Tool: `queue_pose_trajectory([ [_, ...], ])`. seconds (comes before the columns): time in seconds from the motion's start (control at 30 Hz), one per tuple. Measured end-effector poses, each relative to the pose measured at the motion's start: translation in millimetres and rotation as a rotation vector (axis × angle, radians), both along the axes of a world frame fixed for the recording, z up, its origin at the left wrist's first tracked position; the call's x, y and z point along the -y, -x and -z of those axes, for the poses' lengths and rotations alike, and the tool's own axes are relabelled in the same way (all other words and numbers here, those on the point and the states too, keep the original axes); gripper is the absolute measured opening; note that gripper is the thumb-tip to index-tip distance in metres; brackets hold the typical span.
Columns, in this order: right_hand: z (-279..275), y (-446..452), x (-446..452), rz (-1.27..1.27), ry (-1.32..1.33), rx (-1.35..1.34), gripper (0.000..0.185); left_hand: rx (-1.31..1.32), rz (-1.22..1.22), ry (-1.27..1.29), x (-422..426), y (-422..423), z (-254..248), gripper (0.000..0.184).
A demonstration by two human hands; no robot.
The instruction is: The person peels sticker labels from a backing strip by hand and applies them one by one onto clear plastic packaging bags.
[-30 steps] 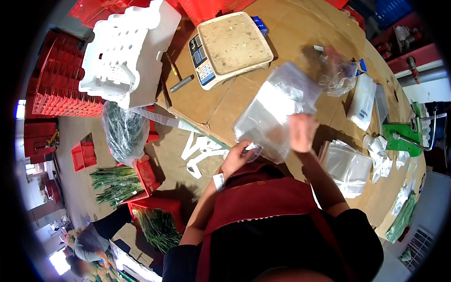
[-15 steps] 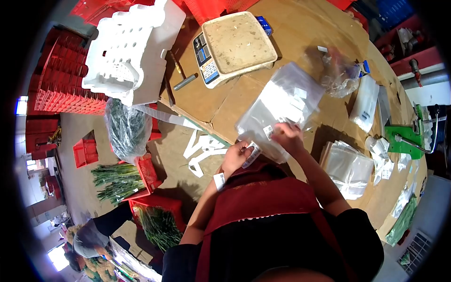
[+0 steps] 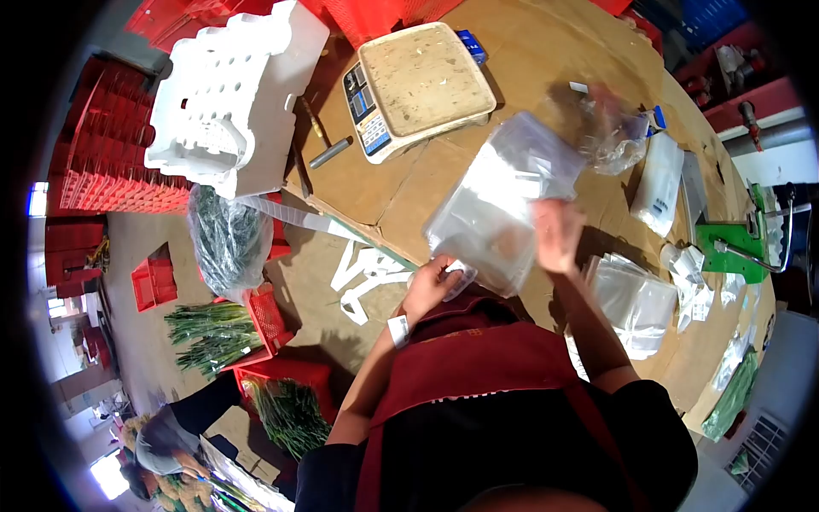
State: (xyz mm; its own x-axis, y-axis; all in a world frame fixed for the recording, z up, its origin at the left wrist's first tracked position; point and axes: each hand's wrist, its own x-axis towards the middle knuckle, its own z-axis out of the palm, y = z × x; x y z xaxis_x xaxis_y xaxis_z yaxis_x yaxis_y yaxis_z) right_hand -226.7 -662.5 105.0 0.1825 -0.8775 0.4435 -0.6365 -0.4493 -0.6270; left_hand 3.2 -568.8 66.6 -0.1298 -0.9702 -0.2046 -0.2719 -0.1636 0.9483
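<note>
My left hand (image 3: 428, 288) is closed on a strip of white labels (image 3: 461, 275) at the near edge of a stack of clear plastic bags (image 3: 486, 209). Another white label sticks to my left wrist (image 3: 398, 329). Over the right side of the stack is my right hand (image 3: 558, 232), smeared by motion, so its fingers cannot be made out. White labels (image 3: 531, 183) lie on the upper part of the stack. A second pile of clear bags (image 3: 633, 300) lies to the right of my right forearm.
A scale (image 3: 426, 81) stands on the cardboard-covered table (image 3: 392, 183), beside a white crate (image 3: 230, 94). A green metal device (image 3: 734, 252) is at the right. Red crates (image 3: 271, 316) with green vegetables stand at the lower left, near a bending person (image 3: 166, 439).
My right hand was at the near part of the bags, beside a label, half a second ago; it has moved right and away from me. My left hand has barely moved.
</note>
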Motion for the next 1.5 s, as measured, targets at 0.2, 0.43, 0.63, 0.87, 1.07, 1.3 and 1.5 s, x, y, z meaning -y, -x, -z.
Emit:
queue_pose_trajectory([
  [0.2, 38.9, -36.4, -32.2, -0.469, -0.764, 0.200, 0.019, -0.096, 0.109, -0.015, 4.3, 0.1, 0.9, 0.011],
  [0.43, 70.8, -16.3, -10.5, -0.098, -0.135, -0.207, 0.033, 0.154, -0.023, -0.158, 0.9, -7.8, -5.2, 0.007],
  [0.63, 61.5, -1.2, -24.2, -0.357, -0.155, -0.310, 0.026, -0.270, -0.098, -0.033, -5.6, -6.4, 20.7, 0.006],
  [0.87, 44.0, 15.5, 18.8, 0.204, 0.112, -0.133, 0.008, -0.068, -0.042, -0.152, 0.1, -3.3, -1.8, 0.006],
  [1.07, 11.2, -18.8, -17.6, -0.278, -0.221, -0.043, 0.017, -0.103, 0.066, -0.001, 1.8, 5.1, 0.3, 0.014],
  [1.3, 61.6, -31.1, -16.6, -0.275, -0.701, 0.364, 0.018, 0.062, 0.042, -0.154, -4.4, -8.2, 10.1, 0.015],
  [1.5, 49.5, -36.4, -27.2, -0.387, -0.895, 0.371, 0.021, -0.014, -0.001, -0.049, -1.7, -3.2, 7.7, 0.013],
])
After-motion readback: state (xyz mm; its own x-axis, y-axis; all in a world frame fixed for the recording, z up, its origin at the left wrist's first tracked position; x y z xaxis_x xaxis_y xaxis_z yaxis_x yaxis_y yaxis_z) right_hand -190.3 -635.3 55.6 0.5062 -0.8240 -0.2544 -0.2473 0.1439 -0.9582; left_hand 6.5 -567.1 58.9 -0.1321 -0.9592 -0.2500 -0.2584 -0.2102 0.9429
